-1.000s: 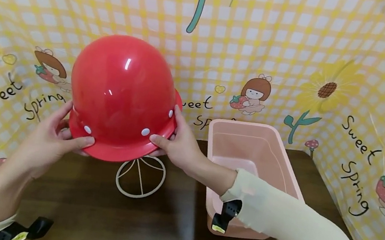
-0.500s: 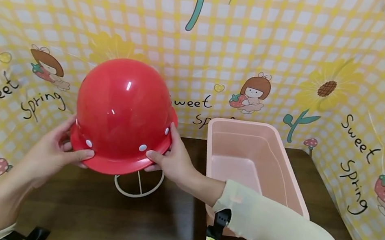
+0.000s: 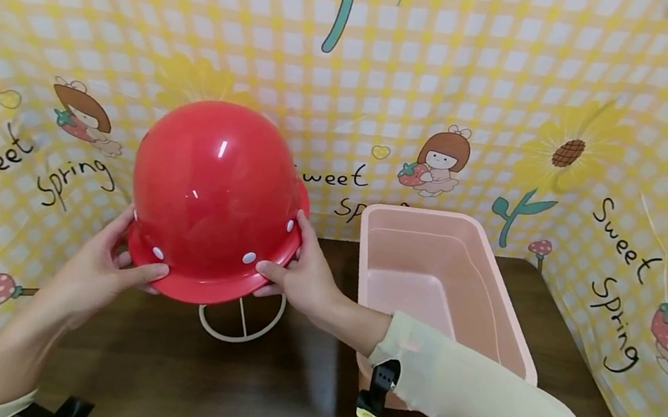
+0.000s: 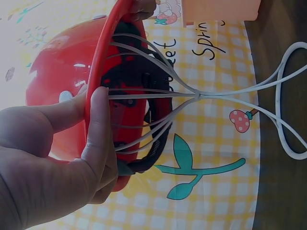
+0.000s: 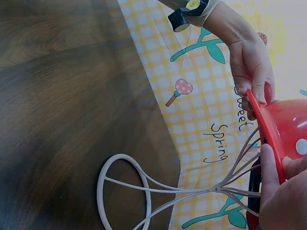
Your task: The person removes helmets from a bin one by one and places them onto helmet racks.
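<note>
A glossy red hard hat [image 3: 215,185] sits tilted over a white wire stand [image 4: 197,95], whose upper wires run up inside the shell. My left hand [image 3: 97,271] pinches the brim on the left, thumb on top and fingers beneath. On the right, my right hand [image 3: 306,272] grips the brim the same way, its thumb close to a white rivet [image 3: 249,258]. Black inner straps [image 4: 160,136] show under the shell in the left wrist view. The stand's round base rests on the table; from the head view the hat covers its upper part.
A pink plastic bin [image 3: 403,286] stands on the dark wooden table [image 3: 218,392] at the right, partly under my right forearm. Yellow checked cloth [image 3: 350,97] with printed figures surrounds the table at the back and sides.
Both hands have brought the red hard hat down and slightly right over the wire stand. Over the last half second it has barely moved, with the left hand shifting slightly right.
</note>
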A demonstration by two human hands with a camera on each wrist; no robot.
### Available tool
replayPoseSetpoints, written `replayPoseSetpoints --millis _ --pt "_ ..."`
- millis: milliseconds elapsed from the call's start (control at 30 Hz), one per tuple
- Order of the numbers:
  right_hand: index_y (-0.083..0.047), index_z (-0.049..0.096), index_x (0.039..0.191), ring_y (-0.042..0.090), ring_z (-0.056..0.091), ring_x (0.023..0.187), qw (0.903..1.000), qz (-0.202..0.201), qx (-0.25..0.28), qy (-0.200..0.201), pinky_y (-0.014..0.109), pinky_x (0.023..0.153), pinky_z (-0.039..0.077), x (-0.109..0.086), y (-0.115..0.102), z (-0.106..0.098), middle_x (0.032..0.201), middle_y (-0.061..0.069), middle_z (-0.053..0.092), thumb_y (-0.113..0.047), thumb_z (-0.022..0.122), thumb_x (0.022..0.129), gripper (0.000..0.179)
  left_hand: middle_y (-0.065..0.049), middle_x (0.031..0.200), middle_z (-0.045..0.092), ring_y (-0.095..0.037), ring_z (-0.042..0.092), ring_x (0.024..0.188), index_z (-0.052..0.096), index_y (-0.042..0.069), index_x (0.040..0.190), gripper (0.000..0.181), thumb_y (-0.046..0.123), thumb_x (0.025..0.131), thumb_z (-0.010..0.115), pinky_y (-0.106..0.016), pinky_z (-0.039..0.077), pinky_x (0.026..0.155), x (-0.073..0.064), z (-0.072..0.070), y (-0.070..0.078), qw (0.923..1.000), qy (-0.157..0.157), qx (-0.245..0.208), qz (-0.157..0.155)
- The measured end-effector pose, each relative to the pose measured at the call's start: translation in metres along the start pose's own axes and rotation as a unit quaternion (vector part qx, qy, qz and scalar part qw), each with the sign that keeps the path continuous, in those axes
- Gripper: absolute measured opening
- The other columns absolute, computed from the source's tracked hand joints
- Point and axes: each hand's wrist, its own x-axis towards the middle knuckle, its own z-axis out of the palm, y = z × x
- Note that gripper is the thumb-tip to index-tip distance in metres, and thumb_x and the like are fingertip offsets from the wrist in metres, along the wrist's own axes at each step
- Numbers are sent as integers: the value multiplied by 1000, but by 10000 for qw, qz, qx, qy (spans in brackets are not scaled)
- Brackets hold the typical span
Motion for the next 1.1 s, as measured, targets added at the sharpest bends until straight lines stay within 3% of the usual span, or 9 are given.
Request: replayPoseSetpoints --millis 367,667,867,967,1100 --pt "-20 9 161 40 69 107 9997 208 -119 -95 45 68 63 2 -4 -2 142 21 50 11 66 92 94 -5 127 47 -14 71 88 23 25 163 92 -7 91 71 -34 63 63 -1 -1 -3 9997 49 -40 239" --pt "-20 11 161 25 72 70 9928 595 -975 -368 41 65 63 -1 -19 -12 114 17 66 1 74 90 97 2 135 46 -5 63 105 21 23 163 88 -1 94 70 -29 62 72 -6 -7 -2 9993 31 366 92" --pt "-17 14 161 22 70 65 9902 503 -1240 -404 40 62 63 -6 -26 -17 101 16 68 -3 75 90 94 0 141 41 -9 51 115 17 22 164 84 7 98 67 -29 62 75 -8 -14 -1 9962 -71 870 -55" --pt "-16 18 160 22 70 67 9837 458 -1695 -394 40 61 63 -8 -32 -23 97 15 68 -9 75 91 90 0 140 41 -3 57 110 13 14 164 80 11 101 63 -27 61 76 -8 -23 -1 9959 -43 871 -223" --pt "-13 25 159 21 70 68 9684 400 -2451 -238 38 61 63 -9 -43 -36 98 14 68 -20 73 94 81 -19 146 34 2 68 92 7 -2 161 74 16 107 54 -15 57 76 -9 -36 2 9946 148 951 -393"
